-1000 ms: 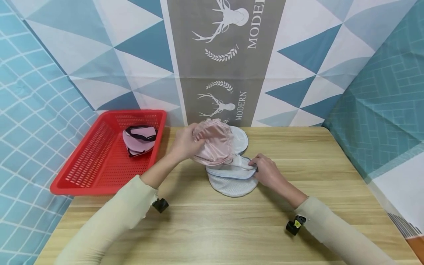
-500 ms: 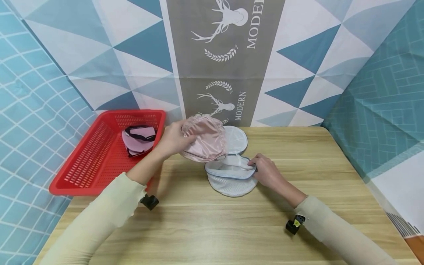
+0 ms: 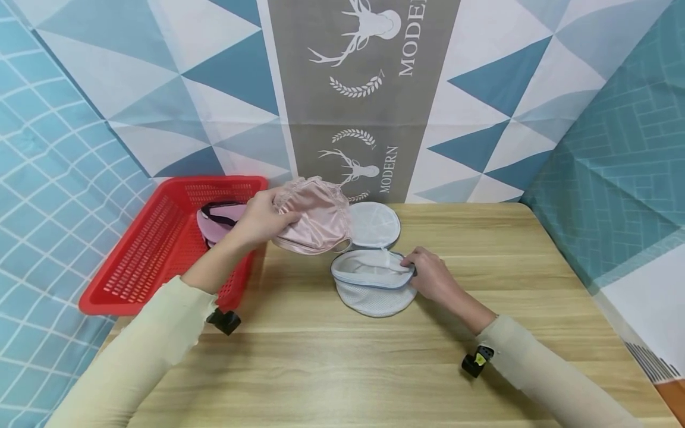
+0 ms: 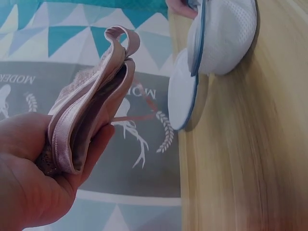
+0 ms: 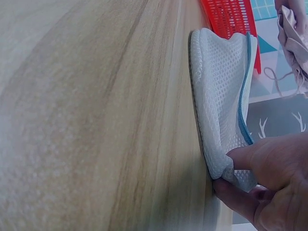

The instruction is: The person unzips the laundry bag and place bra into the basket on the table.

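Note:
A folded pink satin bra (image 3: 317, 214) with lace edging is pinched between the thumb and fingers of my left hand (image 3: 261, 219). It hangs above the table, with a thin strap dangling in the left wrist view. To its right lies a round white mesh laundry bag (image 3: 374, 298), its blue-trimmed zip undone and its round lid (image 3: 373, 223) folded back behind it. My right hand (image 3: 432, 274) pinches the right side of the bag's rim. In the right wrist view, the thumb and fingers squeeze the white mesh (image 5: 219, 106).
At the left, a red perforated basket (image 3: 160, 261) contains a lilac item with black bands (image 3: 225, 215), partly hidden behind my left hand. The wooden table (image 3: 342, 368) ends at a patterned backdrop (image 3: 358, 89).
My left hand has moved left with the pink bra, away from over the mesh bag and towards the basket, uncovering more of the bag's opening and lid. My right hand stays at the rim.

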Motion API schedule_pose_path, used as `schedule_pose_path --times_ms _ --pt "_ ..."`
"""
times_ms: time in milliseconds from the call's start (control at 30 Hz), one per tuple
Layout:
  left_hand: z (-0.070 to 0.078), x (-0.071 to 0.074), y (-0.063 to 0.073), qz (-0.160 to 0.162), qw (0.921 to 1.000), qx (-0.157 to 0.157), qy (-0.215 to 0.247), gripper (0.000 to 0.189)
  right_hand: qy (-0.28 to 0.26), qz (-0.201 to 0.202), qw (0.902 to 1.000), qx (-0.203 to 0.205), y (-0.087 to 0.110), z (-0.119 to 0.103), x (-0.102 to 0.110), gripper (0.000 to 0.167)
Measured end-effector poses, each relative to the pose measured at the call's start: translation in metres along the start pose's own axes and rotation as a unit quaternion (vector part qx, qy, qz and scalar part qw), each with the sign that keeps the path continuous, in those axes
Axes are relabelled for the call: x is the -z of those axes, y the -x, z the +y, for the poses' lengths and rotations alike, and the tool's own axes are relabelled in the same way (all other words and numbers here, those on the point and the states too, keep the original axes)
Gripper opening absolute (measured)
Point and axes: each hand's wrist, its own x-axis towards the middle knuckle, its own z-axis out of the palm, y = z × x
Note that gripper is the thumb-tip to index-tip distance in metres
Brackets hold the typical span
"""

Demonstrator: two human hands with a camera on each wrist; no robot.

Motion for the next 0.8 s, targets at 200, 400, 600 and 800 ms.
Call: schedule_pose_path --times_ms 200,400,600,800 --pt "-0.007 0.014 0.001 0.005 0.9997 0.017 0.019 0.053 -0.003 -0.005 1.0 0.001 -0.001 -0.003 0.003 0.032" --pt "-0.015 0.029 0.002 0.012 0.9988 0.028 0.037 0.055 -0.017 -0.002 0.9998 0.002 0.009 -0.031 0.028 0.029" --pt "-0.027 0.044 0.003 0.027 0.9984 0.038 0.031 0.056 -0.025 -0.021 0.9994 -0.009 0.02 -0.062 0.055 0.027" --pt "-0.042 0.057 0.003 0.027 0.9949 0.058 0.077 0.057 -0.024 -0.009 0.9997 -0.002 0.019 -0.053 0.047 0.026"
